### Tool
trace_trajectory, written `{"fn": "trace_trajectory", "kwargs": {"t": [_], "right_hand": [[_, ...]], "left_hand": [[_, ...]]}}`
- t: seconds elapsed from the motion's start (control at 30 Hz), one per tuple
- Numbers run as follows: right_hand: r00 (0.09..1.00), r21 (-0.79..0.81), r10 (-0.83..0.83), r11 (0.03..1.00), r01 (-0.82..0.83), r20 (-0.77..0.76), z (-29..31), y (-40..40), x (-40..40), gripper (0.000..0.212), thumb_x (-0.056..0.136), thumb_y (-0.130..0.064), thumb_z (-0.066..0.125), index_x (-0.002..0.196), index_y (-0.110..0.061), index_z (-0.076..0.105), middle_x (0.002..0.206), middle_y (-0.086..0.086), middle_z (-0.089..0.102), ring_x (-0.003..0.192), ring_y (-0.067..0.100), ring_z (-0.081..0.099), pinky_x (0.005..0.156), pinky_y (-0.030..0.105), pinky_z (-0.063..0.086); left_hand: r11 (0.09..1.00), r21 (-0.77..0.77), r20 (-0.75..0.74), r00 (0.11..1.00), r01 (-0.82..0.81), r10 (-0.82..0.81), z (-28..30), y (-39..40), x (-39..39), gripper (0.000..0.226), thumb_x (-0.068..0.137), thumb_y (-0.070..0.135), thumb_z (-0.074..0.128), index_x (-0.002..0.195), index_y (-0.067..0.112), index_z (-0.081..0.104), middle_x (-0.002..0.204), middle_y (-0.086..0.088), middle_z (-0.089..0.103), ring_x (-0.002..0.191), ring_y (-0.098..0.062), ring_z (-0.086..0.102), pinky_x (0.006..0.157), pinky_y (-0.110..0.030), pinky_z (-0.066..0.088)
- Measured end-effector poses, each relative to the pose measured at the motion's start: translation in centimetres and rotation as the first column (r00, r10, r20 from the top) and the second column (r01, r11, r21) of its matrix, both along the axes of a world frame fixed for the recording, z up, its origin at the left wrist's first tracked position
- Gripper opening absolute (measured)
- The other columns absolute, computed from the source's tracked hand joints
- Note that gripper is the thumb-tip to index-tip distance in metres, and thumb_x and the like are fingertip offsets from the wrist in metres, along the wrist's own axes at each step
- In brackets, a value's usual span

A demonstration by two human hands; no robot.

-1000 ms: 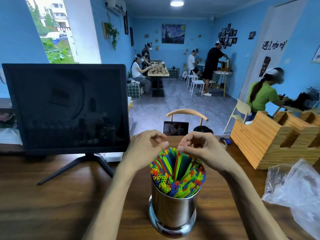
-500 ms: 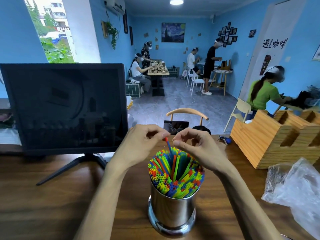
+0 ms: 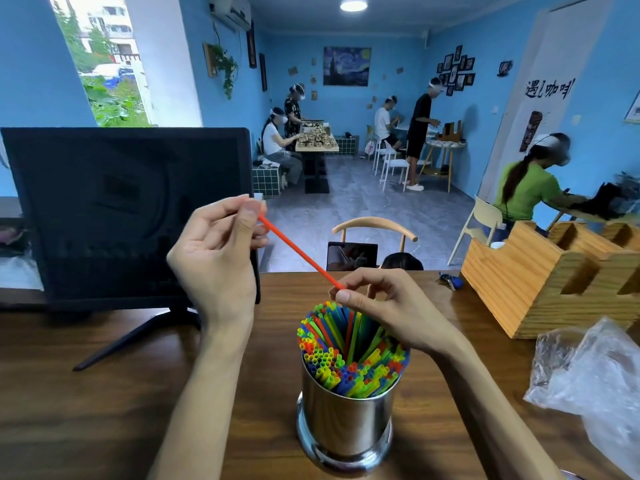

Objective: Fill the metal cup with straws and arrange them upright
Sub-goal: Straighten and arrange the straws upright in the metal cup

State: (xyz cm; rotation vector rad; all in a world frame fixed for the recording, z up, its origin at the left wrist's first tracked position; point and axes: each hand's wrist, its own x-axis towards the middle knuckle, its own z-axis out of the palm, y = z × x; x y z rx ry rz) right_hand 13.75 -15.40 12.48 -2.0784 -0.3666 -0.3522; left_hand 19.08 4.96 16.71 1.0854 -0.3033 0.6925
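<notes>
Both hands, left hand [image 3: 216,251] and right hand [image 3: 384,306], pinch the red straw [image 3: 300,252] between fingers; jamming it slanted into the packed metal cup [image 3: 346,424] could kink it.

Daylight is coming in through the window [image 3: 104,60] at upper left, which is looking overexposed, and a round ceiling lamp [image 3: 353,5] is glowing white. The room is appearing evenly bright, with soft shadows. The metal cup [image 3: 346,424] is reflecting highlights. The wide lens is bending straight lines near the edges. The monitor [image 3: 128,213] is showing faint reflections.
</notes>
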Motion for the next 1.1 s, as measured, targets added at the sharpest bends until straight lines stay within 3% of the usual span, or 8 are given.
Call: {"fn": "trace_trajectory", "kwargs": {"t": [0.2, 0.37, 0.5, 0.63, 0.73, 0.9, 1.03, 1.1], "right_hand": [[1.0, 0.055, -0.017, 0.998, 0.017, 0.004, -0.1, -0.3, 0.1, 0.024, 0.087, -0.039, 0.074, 0.098, -0.019, 0.08, 0.089, -0.004, 0.076, 0.084, 0.014, 0.069, 0.075, 0.033, 0.055], [0.998, 0.103, -0.042, 0.994, 0.038, 0.041, -0.1, 0.0, -0.2, 0.023, 0.092, -0.035, 0.068, 0.101, -0.015, 0.078, 0.092, -0.002, 0.075, 0.089, 0.02, 0.069, 0.08, 0.043, 0.054], [0.992, 0.244, -0.095, 0.967, 0.071, 0.087, 0.6, 0.2, -0.4, 0.025, 0.089, -0.032, 0.066, 0.104, -0.016, 0.077, 0.088, 0.005, 0.076, 0.081, 0.016, 0.072, 0.07, 0.023, 0.056], [0.987, 0.419, -0.159, 0.898, 0.132, 0.032, 1.4, -1.8, -0.5, 0.02, 0.084, -0.023, 0.074, 0.102, -0.015, 0.077, 0.088, 0.004, 0.08, 0.079, 0.018, 0.077, 0.062, 0.02, 0.055], [0.984, 0.648, -0.177, 0.75, 0.133, 0.002, 1.6, -3.2, -0.1, 0.022, 0.077, -0.016, 0.079, 0.099, -0.013, 0.076, 0.089, 0.01, 0.079, 0.079, 0.023, 0.078, 0.064, 0.025, 0.058], [0.967, 0.796, -0.239, 0.601, 0.078, 0.085, 1.6, -3.1, 0.9, 0.037, 0.081, -0.018, 0.076, 0.112, -0.02, 0.058, 0.088, 0.009, 0.078, 0.073, 0.023, 0.075, 0.061, 0.029, 0.059], [0.924, 0.626, -0.315, 0.771, 0.117, 0.216, 1.3, -2.3, 0.7, 0.027, 0.092, -0.011, 0.066, 0.114, -0.018, 0.053, 0.086, 0.004, 0.072, 0.075, 0.018, 0.071, 0.059, 0.028, 0.054], [0.93, 0.482, -0.266, 0.869, 0.117, 0.254, 0.9, -1.9, 0.5, 0.029, 0.09, -0.014, 0.07, 0.115, -0.02, 0.058, 0.087, 0.007, 0.069, 0.081, 0.019, 0.071, 0.066, 0.029, 0.055]], "left_hand": [[0.999, -0.023, -0.075, 0.996, -0.041, 0.039, -0.5, 0.3, 0.4, 0.004, 0.091, 0.017, 0.075, 0.091, 0.013, 0.074, 0.081, -0.004, 0.078, 0.069, -0.019, 0.069, 0.054, -0.026, 0.054], [0.999, 0.009, -0.075, 0.996, -0.048, 0.049, -0.7, 0.2, 0.4, 0.004, 0.092, 0.017, 0.075, 0.091, 0.015, 0.072, 0.083, -0.005, 0.078, 0.071, -0.021, 0.071, 0.055, -0.026, 0.055], [0.997, -0.07, -0.119, 0.993, -0.028, 0.02, -0.7, 0.5, 0.4, 0.007, 0.092, 0.014, 0.074, 0.088, 0.015, 0.068, 0.083, -0.005, 0.077, 0.07, -0.017, 0.069, 0.059, -0.027, 0.057], [0.972, 0.141, -0.216, 0.964, 0.186, -0.153, -0.8, 1.7, 0.7, 0.016, 0.084, 0.007, 0.079, 0.08, 0.008, 0.063, 0.075, -0.012, 0.072, 0.06, -0.013, 0.065, 0.061, -0.024, 0.058], [0.854, 0.354, -0.324, 0.907, 0.38, -0.269, -1.0, 2.6, 1.0, 0.017, 0.076, 0.006, 0.082, 0.077, 0.007, 0.065, 0.068, -0.008, 0.072, 0.059, -0.011, 0.066, 0.06, -0.02, 0.056], [0.334, 0.722, -0.453, 0.779, 0.606, -0.435, -2.0, 1.8, 0.0, 0.012, 0.079, 0.015, 0.085, 0.089, 0.017, 0.078, 0.08, -0.003, 0.077, 0.078, -0.011, 0.072, 0.077, -0.024, 0.057], [0.415, 0.796, -0.384, 0.897, 0.442, -0.218, -3.1, 1.4, 0.5, 0.008, 0.088, 0.023, 0.078, 0.084, 0.03, 0.077, 0.071, 0.012, 0.071, 0.066, 0.001, 0.06, 0.066, -0.015, 0.047], [0.36, 0.839, -0.412, 0.909, 0.408, -0.069, -3.1, 2.0, 0.7, 0.01, 0.089, 0.037, 0.075, 0.081, 0.032, 0.073, 0.066, 0.012, 0.069, 0.056, 0.004, 0.053, 0.062, -0.018, 0.043]]}}
